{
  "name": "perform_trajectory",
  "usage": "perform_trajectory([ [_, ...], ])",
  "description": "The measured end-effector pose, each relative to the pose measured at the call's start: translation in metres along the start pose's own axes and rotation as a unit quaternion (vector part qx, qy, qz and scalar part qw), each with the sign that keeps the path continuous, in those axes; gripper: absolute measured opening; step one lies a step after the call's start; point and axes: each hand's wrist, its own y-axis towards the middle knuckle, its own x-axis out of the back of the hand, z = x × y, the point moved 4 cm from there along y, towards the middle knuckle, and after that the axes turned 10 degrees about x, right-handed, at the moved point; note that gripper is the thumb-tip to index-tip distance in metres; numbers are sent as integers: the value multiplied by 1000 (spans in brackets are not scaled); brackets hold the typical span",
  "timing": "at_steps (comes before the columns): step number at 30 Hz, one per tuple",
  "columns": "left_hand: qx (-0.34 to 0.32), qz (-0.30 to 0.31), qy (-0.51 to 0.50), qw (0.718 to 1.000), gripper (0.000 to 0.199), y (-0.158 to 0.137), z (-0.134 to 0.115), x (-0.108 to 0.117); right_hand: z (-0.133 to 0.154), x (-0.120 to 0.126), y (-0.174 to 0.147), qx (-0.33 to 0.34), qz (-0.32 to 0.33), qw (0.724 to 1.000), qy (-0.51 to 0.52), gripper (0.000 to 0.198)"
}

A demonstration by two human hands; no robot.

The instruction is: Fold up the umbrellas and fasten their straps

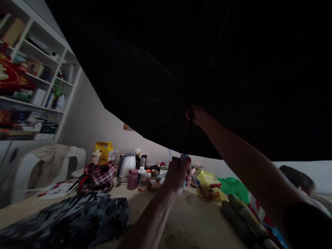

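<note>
A large black umbrella (145, 76) is spread open above the table, its dark canopy filling the upper part of the view. My left hand (178, 173) is closed around the umbrella's pale blue-grey handle, low over the table. Higher up, my right hand (196, 116) grips the dark shaft just beneath the canopy, fingers wrapped round it. Thin ribs show faintly against the black cloth. Deep shadow hides the top of the shaft and the runner.
On the table (192, 221) lie camouflage cloth (77, 218), a plaid bag (100, 178), an electric kettle (126, 167), a pink bottle (132, 180) and a yellow packet (210, 186). White shelves (38, 77) stand at left, behind a white chair (24, 169).
</note>
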Motion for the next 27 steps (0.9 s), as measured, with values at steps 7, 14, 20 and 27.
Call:
perform_trajectory([
  [7, -9, -108, -58, 992, 25, 71, -29, 4, -70, -13, -116, -196, 43, 978, -54, 21],
  [14, 0, -147, -66, 987, 28, 66, 27, 34, -118, 13, -189, -225, 59, 972, -34, 10],
  [20, 18, -196, -85, 977, 47, 57, 85, 49, -158, 37, -224, -153, 25, 988, -20, 13],
  [27, -7, -151, -131, 980, 76, 51, 137, 62, -171, 56, -251, -112, 73, 987, -84, 29],
])
